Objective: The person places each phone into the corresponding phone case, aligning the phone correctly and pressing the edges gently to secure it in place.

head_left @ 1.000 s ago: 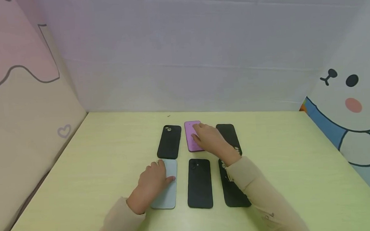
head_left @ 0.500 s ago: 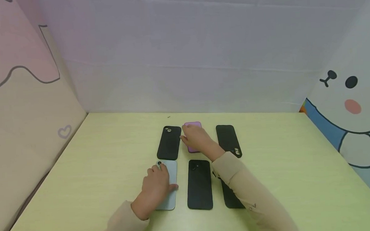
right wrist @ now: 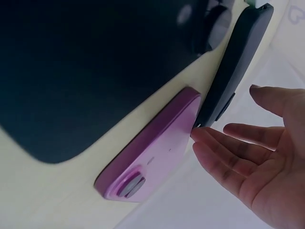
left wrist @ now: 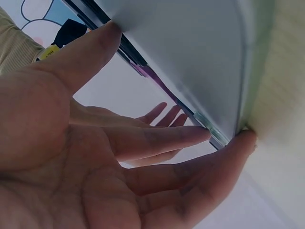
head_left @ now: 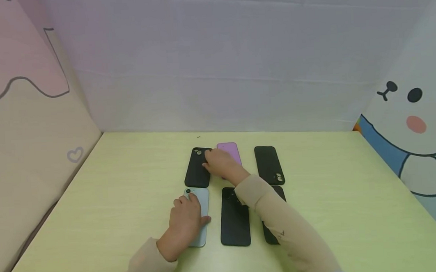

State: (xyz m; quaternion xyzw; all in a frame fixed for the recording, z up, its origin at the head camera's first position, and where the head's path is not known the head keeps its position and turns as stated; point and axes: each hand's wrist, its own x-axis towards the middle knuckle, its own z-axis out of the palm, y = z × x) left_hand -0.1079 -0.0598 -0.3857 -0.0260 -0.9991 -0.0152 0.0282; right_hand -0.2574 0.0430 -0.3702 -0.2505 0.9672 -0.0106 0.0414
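My left hand (head_left: 184, 220) rests on a light blue phone (head_left: 203, 201) lying back up. Its fingers reach toward the camera end and its thumb touches the right edge. In the left wrist view the thumb and fingertips meet the phone's rim. My right hand (head_left: 221, 163) hovers low over the gap between a purple phone (head_left: 229, 147) and a black phone (head_left: 195, 170) at the back left, partly hiding both. The right wrist view shows its loose fingers (right wrist: 228, 157), tips right at the black phone's near corner, with nothing held.
Another black phone (head_left: 266, 162) lies at the back right. In the front row lie a middle black phone (head_left: 234, 227) and a right one (head_left: 269, 234), partly covered by the right sleeve (head_left: 281, 219). A white backdrop (head_left: 214, 70) closes off the pale table (head_left: 354, 194).
My right hand has moved left from the purple phone to the black phone's right edge. My left hand has slid slightly toward me and right on the light blue phone; the phones stay in place.
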